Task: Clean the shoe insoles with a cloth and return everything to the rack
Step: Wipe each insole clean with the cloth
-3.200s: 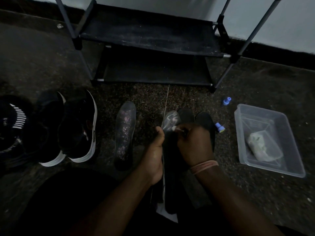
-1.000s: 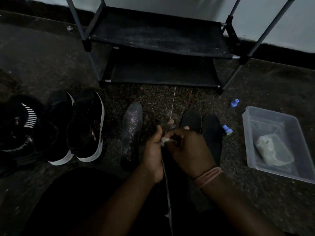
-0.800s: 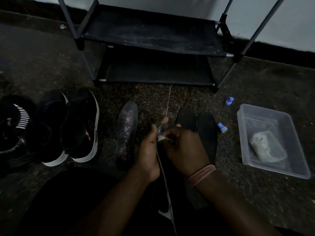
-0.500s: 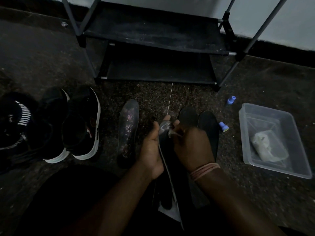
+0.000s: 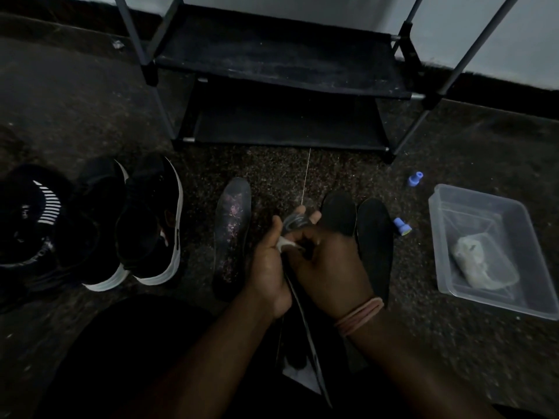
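The room is dim, a dark speckled floor [image 5: 302, 170] running up to a pale wall, and against that wall stands the black shoe rack [image 5: 278, 65], both shelves bare, presumably so everything could be cleaned on the floor in front of it. To the left a pair of black shoes with white soles [image 5: 136, 225] sits side by side, with another dark shoe with white stripes [image 5: 33, 219] just beyond them. To the right is a clear plastic tub [image 5: 526, 237] holding a pale crumpled rag [image 5: 478, 261], kept within arm's reach. Three insoles lie flat on the floor: a worn, speckled one [image 5: 231, 234] left of the hands and two black ones [image 5: 357, 225] side by side to the right, seemingly sorted apart. The person sits with the fourth insole [image 5: 292, 222] stood on edge between both hands, so I mostly see its thin rim. The left hand [image 5: 269, 261] grips it from the left to steady it, while the right hand [image 5: 329, 261] pinches a small white cloth [image 5: 286, 243] against its surface near the toe end. The hands are close together, both clamped. Two little blue caps [image 5: 402, 226] lie on the floor near the tub.
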